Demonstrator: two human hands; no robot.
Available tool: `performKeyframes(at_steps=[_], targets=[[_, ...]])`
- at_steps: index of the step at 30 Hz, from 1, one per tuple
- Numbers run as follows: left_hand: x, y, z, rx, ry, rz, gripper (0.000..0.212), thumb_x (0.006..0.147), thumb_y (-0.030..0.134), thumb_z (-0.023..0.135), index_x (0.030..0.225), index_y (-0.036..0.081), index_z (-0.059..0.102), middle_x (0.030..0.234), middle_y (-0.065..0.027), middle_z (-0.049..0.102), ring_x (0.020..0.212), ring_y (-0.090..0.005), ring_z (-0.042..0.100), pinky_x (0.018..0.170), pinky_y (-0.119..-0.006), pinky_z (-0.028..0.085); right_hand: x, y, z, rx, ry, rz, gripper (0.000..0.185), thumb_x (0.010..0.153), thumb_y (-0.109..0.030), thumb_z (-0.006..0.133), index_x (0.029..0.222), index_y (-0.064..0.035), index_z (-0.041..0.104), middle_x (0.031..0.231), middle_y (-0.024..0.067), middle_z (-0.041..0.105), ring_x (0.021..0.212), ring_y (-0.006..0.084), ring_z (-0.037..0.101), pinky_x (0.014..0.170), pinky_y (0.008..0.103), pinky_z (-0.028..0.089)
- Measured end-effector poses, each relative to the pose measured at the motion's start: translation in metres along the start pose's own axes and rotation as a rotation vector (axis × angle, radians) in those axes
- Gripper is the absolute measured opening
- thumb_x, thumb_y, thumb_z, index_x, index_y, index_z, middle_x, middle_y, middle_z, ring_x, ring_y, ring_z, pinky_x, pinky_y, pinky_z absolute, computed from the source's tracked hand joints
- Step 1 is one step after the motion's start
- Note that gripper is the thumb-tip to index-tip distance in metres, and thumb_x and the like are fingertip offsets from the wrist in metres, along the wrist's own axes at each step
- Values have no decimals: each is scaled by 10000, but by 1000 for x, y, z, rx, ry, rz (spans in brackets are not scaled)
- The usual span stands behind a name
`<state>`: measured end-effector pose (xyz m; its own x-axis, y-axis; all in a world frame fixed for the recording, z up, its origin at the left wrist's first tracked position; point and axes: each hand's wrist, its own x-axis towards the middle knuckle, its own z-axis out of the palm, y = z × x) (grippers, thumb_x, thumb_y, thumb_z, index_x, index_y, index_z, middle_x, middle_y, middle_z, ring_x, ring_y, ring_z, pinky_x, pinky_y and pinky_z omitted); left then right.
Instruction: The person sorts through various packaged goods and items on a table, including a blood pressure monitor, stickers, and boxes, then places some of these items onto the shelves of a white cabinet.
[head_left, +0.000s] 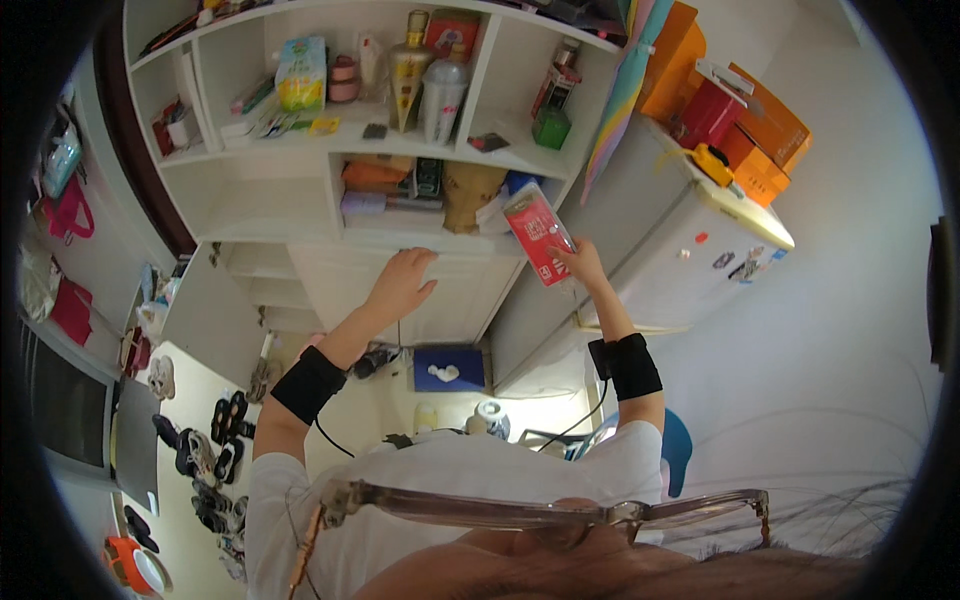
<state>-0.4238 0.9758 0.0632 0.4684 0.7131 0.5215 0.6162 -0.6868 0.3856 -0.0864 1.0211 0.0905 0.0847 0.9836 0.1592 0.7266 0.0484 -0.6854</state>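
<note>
My right hand (581, 264) is shut on the lower right edge of a red and white package (537, 234) with a clear plastic cover, held up before the shelf unit. Empty and with its fingers loosely spread, my left hand (401, 281) is by the upper edge of a white cabinet door (367, 289). Behind the package is an open compartment that holds a brown paper bag (471, 193), an orange item (375, 172) and a pale purple box (364, 203). What the package contains cannot be told.
A gold bottle (410, 82) and a lidded clear cup (443, 101) stand on the shelf above. At the right is a white refrigerator (660, 240) with orange boxes (757, 165) on top. A lower cabinet door (217, 315) hangs open at left; shoes (199, 457) lie on the floor.
</note>
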Motion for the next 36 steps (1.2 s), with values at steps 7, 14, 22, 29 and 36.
performKeyframes(at_steps=[7,14,22,29,36], targets=[[110,-25,51,-35,-83,49,346,725,119,545,1044,31,443,1094,-140,423,1027,-306,392,883,-379,310,86,-10,-31,-136,80,55,432,612,-390,640,821,-14,590,683,140,591,633,242,581,588,331,431],[201,-42,74,21,76,128,379,677,98,535,1023,-15,426,1053,-145,419,963,-297,416,814,-370,346,110,-46,-53,-126,15,-107,427,630,-394,619,842,-25,588,706,160,582,663,270,578,598,352,423],[275,-70,93,106,31,194,299,752,166,497,982,-25,497,1071,-154,466,1012,-292,413,854,-372,343,155,-81,-45,-561,291,-19,350,655,-346,597,770,-17,567,728,182,580,709,320,568,619,384,442],[296,-86,109,179,-112,54,437,798,334,436,979,-61,485,1035,-206,479,987,-358,422,831,-408,357,217,-85,-13,-678,203,1,351,641,-339,595,749,-6,572,740,190,576,711,319,569,627,360,457],[308,-93,126,259,56,51,479,785,352,452,940,-100,482,1030,-269,448,974,-400,405,846,-413,335,262,-99,28,-854,257,-169,288,793,-292,432,833,-37,561,748,169,583,694,307,581,591,376,462]])
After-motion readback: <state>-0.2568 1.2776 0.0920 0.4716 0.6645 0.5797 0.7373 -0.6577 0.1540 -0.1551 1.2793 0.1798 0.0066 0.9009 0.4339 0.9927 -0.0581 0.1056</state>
